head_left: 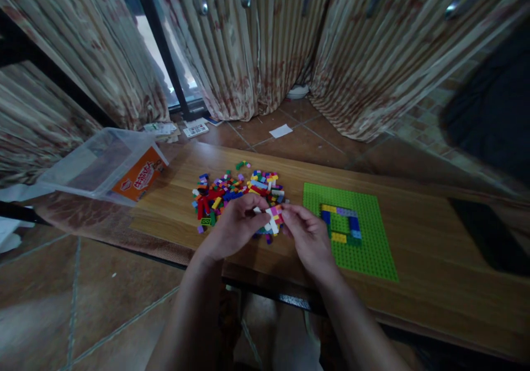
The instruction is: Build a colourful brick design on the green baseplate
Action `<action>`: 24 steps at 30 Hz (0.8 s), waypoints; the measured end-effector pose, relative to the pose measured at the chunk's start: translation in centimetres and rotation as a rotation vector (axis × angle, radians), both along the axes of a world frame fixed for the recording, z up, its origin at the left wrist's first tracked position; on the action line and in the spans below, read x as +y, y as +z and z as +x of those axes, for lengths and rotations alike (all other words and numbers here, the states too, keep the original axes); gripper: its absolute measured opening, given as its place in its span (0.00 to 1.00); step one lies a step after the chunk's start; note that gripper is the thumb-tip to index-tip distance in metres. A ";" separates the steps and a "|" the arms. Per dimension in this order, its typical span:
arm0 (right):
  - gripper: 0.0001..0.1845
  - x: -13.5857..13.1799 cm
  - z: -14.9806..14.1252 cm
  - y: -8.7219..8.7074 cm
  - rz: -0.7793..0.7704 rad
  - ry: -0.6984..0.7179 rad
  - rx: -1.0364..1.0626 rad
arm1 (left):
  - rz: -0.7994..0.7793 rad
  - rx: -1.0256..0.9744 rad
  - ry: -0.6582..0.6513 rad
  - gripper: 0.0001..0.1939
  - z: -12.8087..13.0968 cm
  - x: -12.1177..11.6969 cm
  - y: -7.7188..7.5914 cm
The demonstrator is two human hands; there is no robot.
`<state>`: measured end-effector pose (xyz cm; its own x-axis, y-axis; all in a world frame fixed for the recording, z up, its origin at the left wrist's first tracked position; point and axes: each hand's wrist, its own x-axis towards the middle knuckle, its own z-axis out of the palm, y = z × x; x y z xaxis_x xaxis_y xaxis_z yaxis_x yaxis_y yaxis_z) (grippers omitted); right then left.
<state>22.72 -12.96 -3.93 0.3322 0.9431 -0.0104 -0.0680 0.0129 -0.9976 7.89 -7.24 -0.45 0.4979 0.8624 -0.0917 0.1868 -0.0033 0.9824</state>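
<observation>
Between my two hands is a small cluster of toy building bricks [274,218], white with pink and orange pieces. My left hand [238,222] is closed on its left side, thumb and fingers pinching. From the right, the fingertips of my right hand [305,233] pinch the cluster's orange and pink end. Below and behind the hands lies a heap of loose colored bricks [226,189], partly hidden by my left hand. To the right sits a green baseplate [368,216] bearing a rectangular ring of yellow, blue, purple and green bricks [355,224].
A wooden bench top [422,238] carries everything. At its left end stands a clear plastic bin [95,161] with an orange label. A dark flat object [491,236] lies at the right. Striped curtains [265,45] hang behind, and papers [280,131] lie on the tiled floor.
</observation>
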 end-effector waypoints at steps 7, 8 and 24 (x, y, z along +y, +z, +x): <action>0.16 0.2 0.7 -0.8 -0.010 -0.132 0.083 | -0.045 -0.031 0.125 0.11 3.1 -1.0 -0.9; 0.16 0.3 0.8 -0.9 -0.009 -0.164 0.093 | -0.035 -0.031 0.126 0.11 3.5 -1.3 -1.2; 0.19 0.4 1.4 -0.5 -0.004 -0.205 -0.097 | 0.178 0.276 0.234 0.10 6.9 -3.4 -1.4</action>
<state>24.10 -12.54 -4.47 0.5170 0.8555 0.0275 0.0319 0.0128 -0.9994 14.76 -10.59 -1.84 0.2641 0.9639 -0.0340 0.4594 -0.0948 0.8832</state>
